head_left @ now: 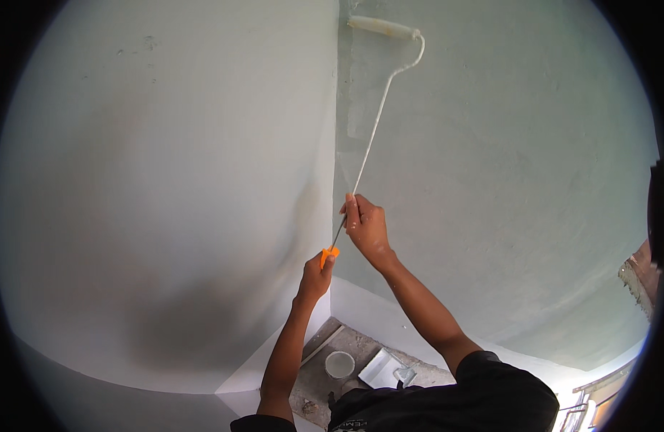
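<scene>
Grey-green wall (505, 180); fingers (352, 207) of both hands (369, 229) (315, 279) snug around paint roller (384, 28)

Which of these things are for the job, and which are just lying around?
For the job:
- paint roller, left hand on its orange handle, right hand farther up
- greenish wall behind it
- probably the round tub and white tray

Apparently lying about:
- pale strip on the floor
</scene>
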Demonstrator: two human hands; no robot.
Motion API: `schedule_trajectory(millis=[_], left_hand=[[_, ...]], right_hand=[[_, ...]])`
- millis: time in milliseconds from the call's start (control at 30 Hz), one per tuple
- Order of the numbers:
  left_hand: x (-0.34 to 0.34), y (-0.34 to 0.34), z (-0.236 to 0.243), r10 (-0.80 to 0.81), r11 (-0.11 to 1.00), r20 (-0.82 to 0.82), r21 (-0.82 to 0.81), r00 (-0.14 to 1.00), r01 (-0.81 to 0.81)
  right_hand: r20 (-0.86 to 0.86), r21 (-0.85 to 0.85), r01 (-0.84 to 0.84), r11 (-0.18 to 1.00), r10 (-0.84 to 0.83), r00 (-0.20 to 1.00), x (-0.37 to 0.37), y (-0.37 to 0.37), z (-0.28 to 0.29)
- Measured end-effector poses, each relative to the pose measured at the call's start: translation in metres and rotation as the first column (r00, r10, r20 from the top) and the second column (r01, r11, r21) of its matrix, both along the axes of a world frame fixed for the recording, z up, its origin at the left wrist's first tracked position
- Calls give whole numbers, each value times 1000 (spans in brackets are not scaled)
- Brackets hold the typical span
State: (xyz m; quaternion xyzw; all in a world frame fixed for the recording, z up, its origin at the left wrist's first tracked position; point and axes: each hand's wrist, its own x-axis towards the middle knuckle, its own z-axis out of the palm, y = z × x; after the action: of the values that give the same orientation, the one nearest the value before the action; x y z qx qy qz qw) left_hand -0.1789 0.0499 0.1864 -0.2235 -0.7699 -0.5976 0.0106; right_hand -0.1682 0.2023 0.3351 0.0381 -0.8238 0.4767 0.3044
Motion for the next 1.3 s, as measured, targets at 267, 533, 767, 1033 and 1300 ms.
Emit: schedule_trajectory(millis=[267,533,767,1033,1300], left_hand=[[78,-22,-107,54,993,146,-110,988,-38],[4,-6,64,62,994,-81,93,995,-55],[-8,-8,71,101,995,-70,33,992,-99],[13,-17,76,78,997,30,5,996,-78],[-59,-11,245,6,995,79,100,997,-14]], right_hand=[[114,-11,-39,999,40,993,52,-21,-106],[-83,19,-40,999,42,996,-5,-13,74],[-119,22,8,1000,-5,993,-20,-24,77],[12,-19,-7,1000,8,1000,-4,-33,86],[-309,11,25,1000,-20,951,-79,-24,227]])
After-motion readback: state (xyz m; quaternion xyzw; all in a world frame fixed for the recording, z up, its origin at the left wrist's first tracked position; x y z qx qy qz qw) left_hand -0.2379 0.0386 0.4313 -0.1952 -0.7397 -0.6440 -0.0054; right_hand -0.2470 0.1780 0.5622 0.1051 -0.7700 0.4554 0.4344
